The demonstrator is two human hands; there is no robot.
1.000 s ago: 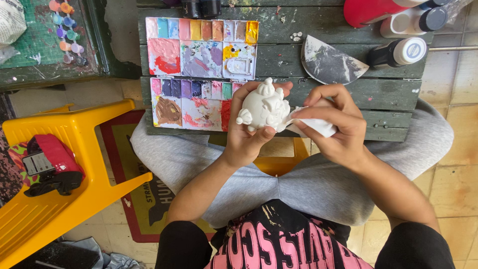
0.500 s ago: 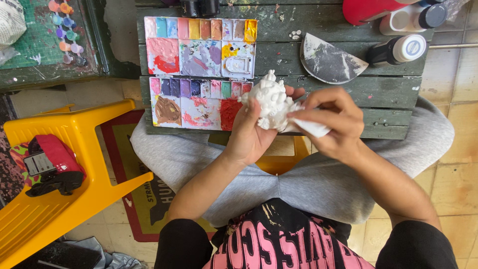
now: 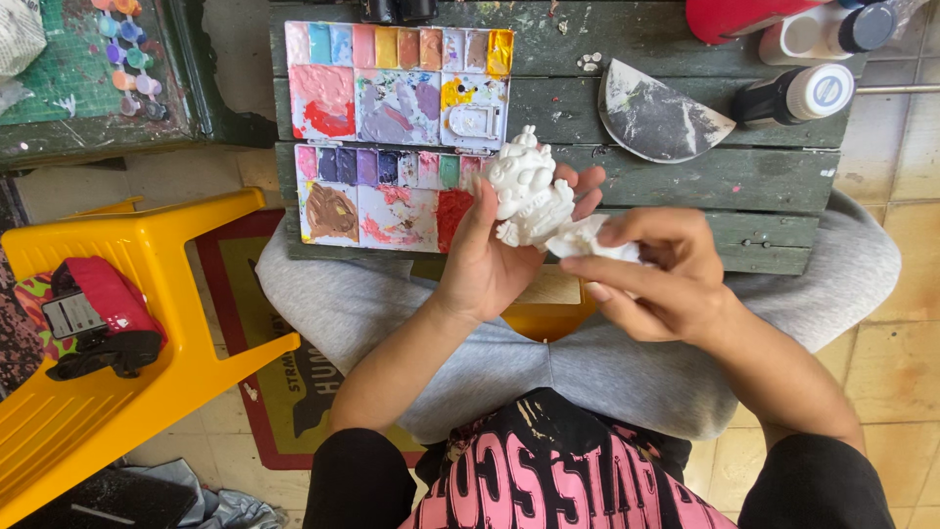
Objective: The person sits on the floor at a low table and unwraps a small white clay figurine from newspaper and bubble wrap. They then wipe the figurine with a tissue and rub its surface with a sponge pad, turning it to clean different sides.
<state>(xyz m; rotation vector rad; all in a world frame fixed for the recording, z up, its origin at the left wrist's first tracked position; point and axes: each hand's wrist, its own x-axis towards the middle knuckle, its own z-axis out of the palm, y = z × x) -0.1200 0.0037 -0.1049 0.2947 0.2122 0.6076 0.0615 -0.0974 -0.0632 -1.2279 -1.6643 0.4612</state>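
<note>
Overhead, a green plank board (image 3: 685, 176) on tiled floor carries one paint palette (image 3: 397, 137); left hand (image 3: 490, 264) fingers clamped on one white figurine (image 3: 527, 188), right hand (image 3: 656, 279) pinching white tissue (image 3: 592, 238).

We had our left hand (image 3: 490, 260) raised at centre frame, palm turned inward, fingers curled in a grip, thumb pointing up. Our right hand (image 3: 651, 279) sat just right of it, fingers pinched together, both forearms angling in from the lower frame.

I'm looking down at beige floor tiles (image 3: 896, 362); a yellow plastic stool (image 3: 147, 323) is lying tipped — a red-bordered mat (image 3: 259, 392) beside it.
</note>
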